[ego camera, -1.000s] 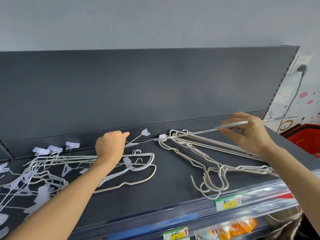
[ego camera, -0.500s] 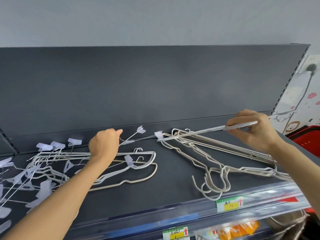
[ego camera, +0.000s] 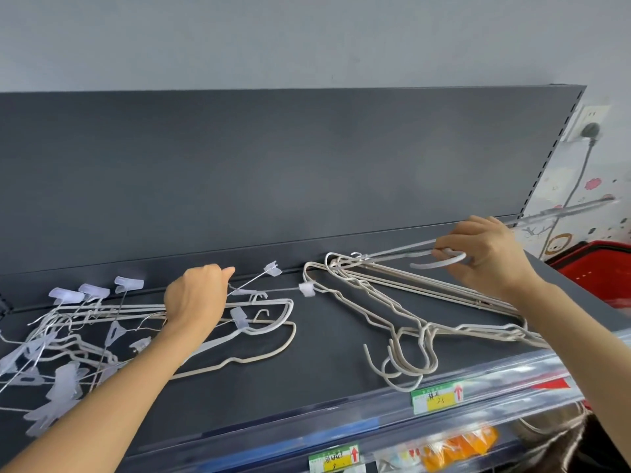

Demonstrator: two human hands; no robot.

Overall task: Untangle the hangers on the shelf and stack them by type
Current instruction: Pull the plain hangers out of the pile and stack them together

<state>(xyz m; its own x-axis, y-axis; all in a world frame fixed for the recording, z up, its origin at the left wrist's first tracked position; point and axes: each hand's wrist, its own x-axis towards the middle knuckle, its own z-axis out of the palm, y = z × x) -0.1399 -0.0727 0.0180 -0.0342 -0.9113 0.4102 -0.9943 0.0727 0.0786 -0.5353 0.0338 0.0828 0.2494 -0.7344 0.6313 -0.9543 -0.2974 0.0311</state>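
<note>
On the dark shelf (ego camera: 324, 380) lies a tangle of white clip hangers (ego camera: 78, 322) at the left, mixed with beige wire hangers. My left hand (ego camera: 196, 298) grips the bars of that tangle, fingers curled round them. To the right is a stack of beige wire hangers (ego camera: 409, 319), hooks toward the shelf's front edge. My right hand (ego camera: 488, 254) holds a thin white clip hanger (ego camera: 440, 261) by its hook and bar, lifted above the stack. Its bar runs out to the right, past the end of the shelf.
The shelf's dark back panel (ego camera: 307, 172) rises close behind the hangers. A clear price rail with labels (ego camera: 437, 399) runs along the front edge. A red basket (ego camera: 601, 268) stands past the shelf's right end, below a wall socket (ego camera: 589, 128).
My right hand has drawn the thin clip hanger to the right, out of the left tangle, and its hook is now in my fingers. My left hand has stayed on the tangle.
</note>
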